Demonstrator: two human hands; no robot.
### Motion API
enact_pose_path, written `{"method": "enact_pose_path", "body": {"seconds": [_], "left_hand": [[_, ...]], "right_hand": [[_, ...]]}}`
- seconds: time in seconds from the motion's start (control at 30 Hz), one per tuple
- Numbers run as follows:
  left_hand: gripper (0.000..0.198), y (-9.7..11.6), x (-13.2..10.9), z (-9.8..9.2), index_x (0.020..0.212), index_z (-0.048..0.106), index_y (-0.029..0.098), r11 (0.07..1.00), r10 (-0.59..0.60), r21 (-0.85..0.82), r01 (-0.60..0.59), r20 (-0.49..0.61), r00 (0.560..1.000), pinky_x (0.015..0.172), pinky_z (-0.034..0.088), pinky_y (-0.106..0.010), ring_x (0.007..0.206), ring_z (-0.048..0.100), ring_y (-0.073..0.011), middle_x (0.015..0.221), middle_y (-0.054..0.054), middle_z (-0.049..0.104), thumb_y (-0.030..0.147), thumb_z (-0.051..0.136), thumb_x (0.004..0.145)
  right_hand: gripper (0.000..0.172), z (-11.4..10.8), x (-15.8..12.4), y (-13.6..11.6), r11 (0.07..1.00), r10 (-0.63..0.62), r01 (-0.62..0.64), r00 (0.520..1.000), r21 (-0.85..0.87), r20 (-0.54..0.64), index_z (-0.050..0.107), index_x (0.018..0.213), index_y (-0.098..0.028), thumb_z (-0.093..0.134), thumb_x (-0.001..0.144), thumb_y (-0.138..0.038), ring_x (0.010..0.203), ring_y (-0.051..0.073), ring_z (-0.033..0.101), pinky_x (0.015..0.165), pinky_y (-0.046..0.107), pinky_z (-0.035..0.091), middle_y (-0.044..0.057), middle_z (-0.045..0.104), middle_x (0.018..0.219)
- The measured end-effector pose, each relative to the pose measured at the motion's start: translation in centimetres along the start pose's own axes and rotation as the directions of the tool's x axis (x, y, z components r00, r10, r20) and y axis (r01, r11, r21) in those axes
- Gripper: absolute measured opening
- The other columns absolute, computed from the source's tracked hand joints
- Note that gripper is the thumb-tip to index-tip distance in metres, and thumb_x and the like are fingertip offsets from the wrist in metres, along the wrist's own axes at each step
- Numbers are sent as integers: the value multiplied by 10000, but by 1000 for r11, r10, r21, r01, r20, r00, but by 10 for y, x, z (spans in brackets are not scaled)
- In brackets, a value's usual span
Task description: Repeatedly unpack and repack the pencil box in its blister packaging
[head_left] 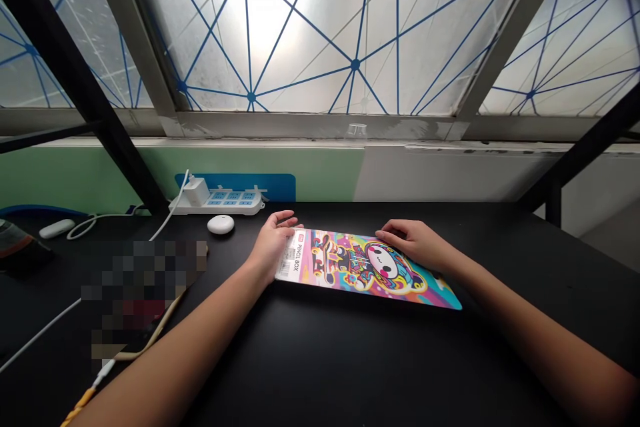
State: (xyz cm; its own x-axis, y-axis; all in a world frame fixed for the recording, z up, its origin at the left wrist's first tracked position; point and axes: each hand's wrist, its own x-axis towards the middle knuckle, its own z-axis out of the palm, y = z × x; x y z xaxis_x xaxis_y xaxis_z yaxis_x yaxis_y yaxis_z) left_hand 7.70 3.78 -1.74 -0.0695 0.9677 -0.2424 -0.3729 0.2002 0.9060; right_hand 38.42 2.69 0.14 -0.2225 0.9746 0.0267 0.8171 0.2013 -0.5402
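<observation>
A flat, brightly printed pencil box (365, 267) lies on the black bench (350, 360), its labelled end to the left. The left hand (273, 243) is laid against that end, fingers loosely spread, and the right hand (415, 243) rests open on the far edge near the middle; neither is closed around it. For a steady hold, both ends are best pinched evenly, so the thin box is kept level and not bent. A white power strip (220, 201) lies well behind.

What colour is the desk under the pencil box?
Black desk, plain in the head view, under the pencil box.
</observation>
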Motion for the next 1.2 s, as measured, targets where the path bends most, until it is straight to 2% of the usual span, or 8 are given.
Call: {"method": "enact_pose_path", "body": {"seconds": [0.2, 0.5, 0.7, 0.83, 0.97, 1.03, 1.07, 1.2], "left_hand": [[362, -5, 8, -4, 980, 584, 181, 998, 22, -56, -26, -66, 998, 545, 539, -242, 696, 689, -145, 1040, -75, 617, -52, 502, 714], [602, 2, 5, -2, 966, 586, 158, 987, 9, -163, -9, 2, 1000, 733, 592, -276, 865, 701, -166, 1026, -80, 612, -111, 399, 460], [525, -1, 4, 0, 1001, 580, 167, 982, 61, -177, -64, -21, 998, 838, 580, -289, 931, 710, -160, 1106, -90, 602, -155, 442, 610], [319, -5, 7, 0, 997, 587, 182, 998, 62, -3, -62, -39, 997, 731, 565, -248, 913, 708, -165, 1140, -94, 621, -50, 583, 778], [152, -6, 7, -1, 963, 606, 176, 982, 107, 156, -106, -2, 994, 649, 534, -229, 920, 701, -181, 1118, -92, 648, 62, 567, 870], [95, -4, 5, 0, 931, 616, 169, 974, 136, 176, -145, 62, 989, 647, 535, -240, 899, 697, -187, 1059, -89, 670, 204, 529, 950], [196, -2, 3, 0, 915, 621, 168, 967, 162, 180, -178, 102, 981, 651, 537, -253, 870, 695, -189, 1023, -88, 684, 305, 499, 984], [516, 7, -10, 0, 864, 654, 181, 861, 411, 214, -462, 243, 879, 713, 538, -288, 761, 681, -185, 874, -75, 723, 594, 374, 994]], "right_hand": [[426, -6, -3, -3, 993, -32, 26, 998, -115, -48, 686, 871, -227, 482, 920, -599, 729, 214, 639, 617, 323, 444, 45, 726, 839], [425, -1, -4, -7, 997, -46, 50, 997, -67, 61, 690, 906, -245, 475, 932, -611, 821, 227, 649, 681, 334, 466, 40, 725, 917], [417, 2, -3, -5, 990, -119, 119, 993, -73, 13, 682, 864, -234, 483, 935, -594, 812, 218, 623, 695, 334, 463, 52, 683, 925], [431, 5, -3, -4, 985, -154, 152, 988, -86, -8, 649, 808, -228, 466, 948, -591, 746, 189, 589, 657, 318, 449, 47, 634, 900], [444, 7, -3, -4, 973, -194, 188, 981, -135, -29, 568, 724, -222, 503, 929, -610, 643, 155, 528, 588, 304, 424, 33, 588, 848], [434, 4, -3, -6, 947, -272, 251, 959, -199, -84, 563, 724, -222, 546, 907, -615, 656, 164, 528, 612, 318, 438, 40, 580, 855], [430, 2, -4, -8, 927, -325, 287, 936, -240, -135, 570, 730, -223, 562, 898, -619, 684, 178, 539, 644, 334, 453, 47, 578, 862], [427, -6, -12, -19, 860, -487, 346, 775, -374, -403, 601, 753, -230, 585, 877, -638, 767, 228, 563, 743, 407, 501, 73, 556, 881]]}}
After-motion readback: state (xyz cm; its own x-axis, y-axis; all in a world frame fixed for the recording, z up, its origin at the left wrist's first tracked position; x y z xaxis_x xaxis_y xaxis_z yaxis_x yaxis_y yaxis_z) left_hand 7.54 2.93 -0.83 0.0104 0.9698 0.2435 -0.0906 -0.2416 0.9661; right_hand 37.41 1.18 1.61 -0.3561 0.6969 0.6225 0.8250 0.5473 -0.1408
